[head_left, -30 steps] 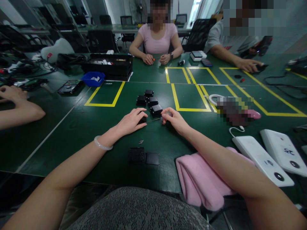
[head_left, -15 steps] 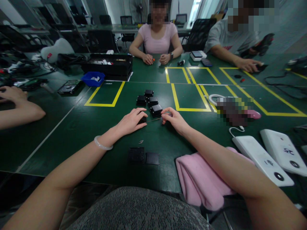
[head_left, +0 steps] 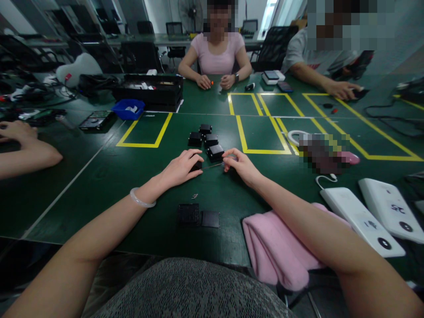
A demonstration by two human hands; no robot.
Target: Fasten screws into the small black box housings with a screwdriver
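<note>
My left hand (head_left: 180, 169) is closed around a small black box (head_left: 197, 165), mostly hidden by the fingers. My right hand (head_left: 241, 165) pinches a screwdriver (head_left: 213, 166), its thin shaft pointing left to the box. Whether the tip sits in a screw is too small to tell. Just beyond my hands lies a cluster of similar black boxes (head_left: 216, 152). Nearer to me, several small screws (head_left: 194, 196) lie loose on the green table (head_left: 149, 221). Below them are an open black casing (head_left: 188, 213) and, beside it, a flat black cover (head_left: 210, 219).
A pink cloth (head_left: 274, 247) lies under my right forearm, with white devices (head_left: 361, 221) farther right. A blue tray (head_left: 128, 109) and a black bin (head_left: 162, 95) stand at the back left. Co-workers sit across the table; another person's arm (head_left: 29, 148) rests at left.
Both hands keep practically the same position on the box and screwdriver. The view has shifted very slightly; nothing else visibly moves on the table.
</note>
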